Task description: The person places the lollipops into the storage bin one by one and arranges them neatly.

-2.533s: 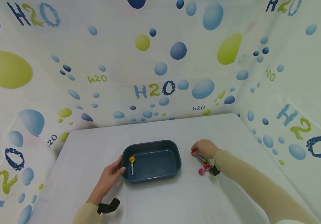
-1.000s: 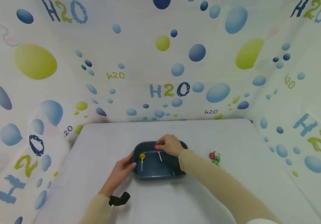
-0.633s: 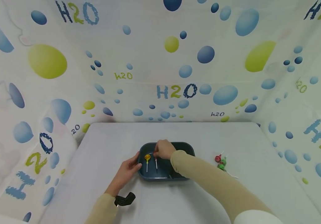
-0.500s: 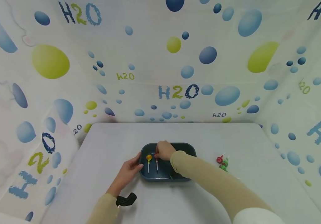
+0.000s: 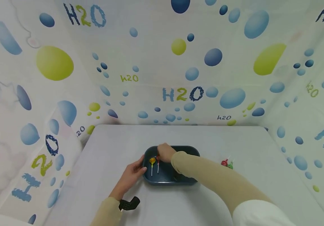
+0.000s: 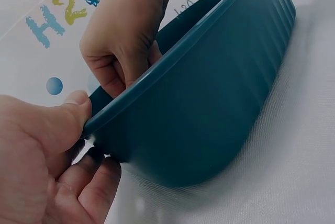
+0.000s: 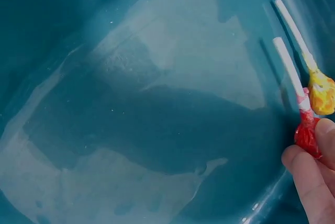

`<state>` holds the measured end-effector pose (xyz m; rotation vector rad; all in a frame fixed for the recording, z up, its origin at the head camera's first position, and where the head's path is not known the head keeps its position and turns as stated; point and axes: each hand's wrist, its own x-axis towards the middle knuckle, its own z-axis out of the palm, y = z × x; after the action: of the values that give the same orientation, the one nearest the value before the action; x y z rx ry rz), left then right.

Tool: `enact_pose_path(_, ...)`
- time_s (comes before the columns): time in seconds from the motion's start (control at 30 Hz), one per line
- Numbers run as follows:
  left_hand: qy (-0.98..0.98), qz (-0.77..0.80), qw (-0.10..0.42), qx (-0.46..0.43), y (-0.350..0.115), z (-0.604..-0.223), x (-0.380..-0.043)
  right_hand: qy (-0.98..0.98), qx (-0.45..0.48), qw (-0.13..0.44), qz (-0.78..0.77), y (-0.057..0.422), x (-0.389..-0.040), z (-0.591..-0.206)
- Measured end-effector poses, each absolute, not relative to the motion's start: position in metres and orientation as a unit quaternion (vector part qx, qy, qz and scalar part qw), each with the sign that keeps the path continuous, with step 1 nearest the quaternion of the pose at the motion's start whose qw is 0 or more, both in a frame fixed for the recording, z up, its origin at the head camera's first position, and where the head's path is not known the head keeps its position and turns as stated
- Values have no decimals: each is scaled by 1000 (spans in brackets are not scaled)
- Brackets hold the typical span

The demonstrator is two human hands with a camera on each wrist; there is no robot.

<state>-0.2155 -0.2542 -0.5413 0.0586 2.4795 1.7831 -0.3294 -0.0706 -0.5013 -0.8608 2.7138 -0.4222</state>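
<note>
A dark teal tray (image 5: 169,183) stands on the white table. My left hand (image 5: 132,173) grips its left end, thumb over the rim and fingers beneath it on the outside, as the left wrist view shows. My right hand (image 5: 166,153) reaches down inside the tray. Between its thumb and fingers it pinches the red wrapped head of a lollipop (image 7: 305,134), whose white stick points toward the tray's near side. Just left of it a yellow lollipop (image 5: 152,160) lies in the tray, its stick nearly parallel.
On the table to the right of the tray lie wrapped lollipops, a red one (image 5: 224,162) and a green one (image 5: 230,165), partly hidden behind my right sleeve (image 5: 207,166). A patterned cloth with blue and green drops (image 5: 191,73) hangs behind and beside the table.
My right hand has carried the red lollipop from the pile on the right into the tray and lowered it beside the yellow one. My left hand has kept its grip on the tray.
</note>
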Motion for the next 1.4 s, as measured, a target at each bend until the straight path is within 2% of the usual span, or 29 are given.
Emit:
enact_pose_path(0.8, 813, 580, 41, 19, -255, -547, -217, 930, -308, 111, -165, -68, -331, -512)
enact_pose_path(1.4, 816, 575, 40, 34, -254, -542, -215, 929, -310, 118, -165, -65, -331, -510)
